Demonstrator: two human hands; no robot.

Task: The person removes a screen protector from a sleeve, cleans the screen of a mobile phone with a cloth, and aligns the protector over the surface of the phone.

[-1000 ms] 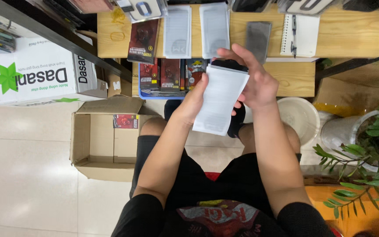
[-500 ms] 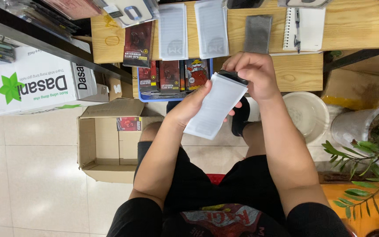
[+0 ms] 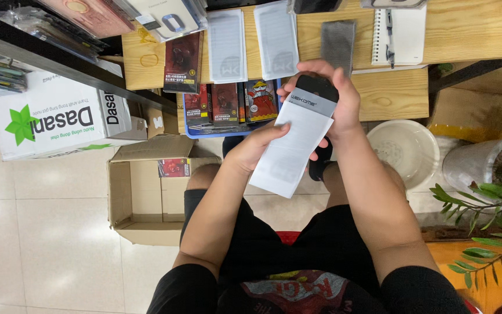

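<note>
An open cardboard box stands on the tiled floor and holds one small red packet; a blue tray at the wooden table's edge holds a row of four coloured packs. Two pale flat sleeves lie side by side on the table. Over the lap, the right hand wraps its fingers round the dark top of a long white flat package, while the left hand pinches its left edge, fingers curled closed.
</note>
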